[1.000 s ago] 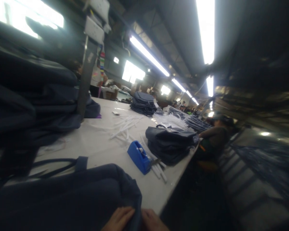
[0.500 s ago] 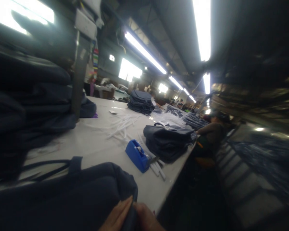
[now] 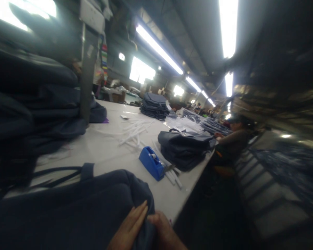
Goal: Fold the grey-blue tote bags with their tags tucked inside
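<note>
Hall: we sit at a long factory hall (image 3: pixel 161 21) under strip lights, with a seated co-worker (image 3: pixel 233 144) beyond the table's far edge.
Table: a long white work table (image 3: pixel 104 152) runs away from us.
Piles: navy bags (image 3: pixel 33 97) stack high on our left, and a smaller pile (image 3: pixel 153 106) lies farther along.
Held bag: a navy bag (image 3: pixel 67 208) fills the near table edge, its straps (image 3: pixel 57 172) lying behind it.
Hands: a fold of the bag rises between our left hand (image 3: pixel 127 225) and right hand (image 3: pixel 164 231).
Fingers: our left fingers (image 3: pixel 137 215) are pressed together against the fold; our right fingers are curled against it, hard to tell apart.
Nearby: a blue tape dispenser (image 3: pixel 151 163) sits beside white plastic strips (image 3: pixel 133 133).
</note>
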`<act>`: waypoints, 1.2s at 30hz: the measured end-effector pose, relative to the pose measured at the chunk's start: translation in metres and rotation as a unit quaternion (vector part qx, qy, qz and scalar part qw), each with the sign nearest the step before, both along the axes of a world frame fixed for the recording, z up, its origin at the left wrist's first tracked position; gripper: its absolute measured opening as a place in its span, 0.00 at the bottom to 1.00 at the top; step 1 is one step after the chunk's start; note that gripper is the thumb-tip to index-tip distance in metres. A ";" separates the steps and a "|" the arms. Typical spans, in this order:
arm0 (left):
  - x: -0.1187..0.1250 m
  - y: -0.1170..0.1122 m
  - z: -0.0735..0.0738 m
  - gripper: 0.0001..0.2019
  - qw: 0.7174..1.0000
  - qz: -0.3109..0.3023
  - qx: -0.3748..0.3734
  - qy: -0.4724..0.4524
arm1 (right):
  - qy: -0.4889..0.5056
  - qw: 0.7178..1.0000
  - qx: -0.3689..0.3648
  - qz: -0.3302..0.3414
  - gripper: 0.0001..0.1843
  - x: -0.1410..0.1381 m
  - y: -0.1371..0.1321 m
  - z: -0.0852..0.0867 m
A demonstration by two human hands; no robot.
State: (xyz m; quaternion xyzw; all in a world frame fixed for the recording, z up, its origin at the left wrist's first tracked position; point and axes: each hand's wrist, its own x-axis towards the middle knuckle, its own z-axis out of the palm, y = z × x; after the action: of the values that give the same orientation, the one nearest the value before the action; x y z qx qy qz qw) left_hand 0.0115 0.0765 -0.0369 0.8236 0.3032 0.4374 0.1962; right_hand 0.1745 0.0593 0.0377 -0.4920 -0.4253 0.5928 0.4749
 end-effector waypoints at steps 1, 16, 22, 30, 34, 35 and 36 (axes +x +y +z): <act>-0.003 -0.003 0.008 0.35 1.000 -0.016 0.003 -0.008 | 0.006 1.000 -0.003 -0.008 0.25 0.001 0.000 0.001; -0.018 -0.018 0.062 0.52 0.955 -0.166 -0.175 0.174 | -0.077 0.995 -0.058 0.002 0.19 0.069 -0.005 -0.010; -0.019 -0.024 0.076 0.44 0.971 -0.138 -0.121 0.153 | -0.117 0.993 -0.005 0.033 0.25 0.064 -0.046 -0.019; -0.028 -0.016 0.097 0.31 0.980 -0.127 -0.082 0.126 | -0.162 0.983 0.069 -0.047 0.22 0.014 -0.036 -0.023; -0.027 -0.014 0.095 0.29 0.985 -0.105 -0.069 0.122 | -0.194 0.977 0.079 -0.041 0.18 0.015 -0.023 -0.012; -0.027 -0.015 0.094 0.29 0.985 -0.102 -0.068 0.123 | -0.202 0.975 0.078 -0.037 0.16 0.019 -0.020 -0.011; -0.026 -0.015 0.093 0.29 0.985 -0.101 -0.065 0.124 | -0.219 0.972 0.081 -0.031 0.15 0.023 -0.019 -0.009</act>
State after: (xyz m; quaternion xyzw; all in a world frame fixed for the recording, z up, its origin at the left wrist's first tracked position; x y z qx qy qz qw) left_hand -0.0148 0.0614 0.0557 0.8831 0.2683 0.2895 0.2536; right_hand 0.1975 0.0406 0.0282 -0.5828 -0.5498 0.4196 0.4266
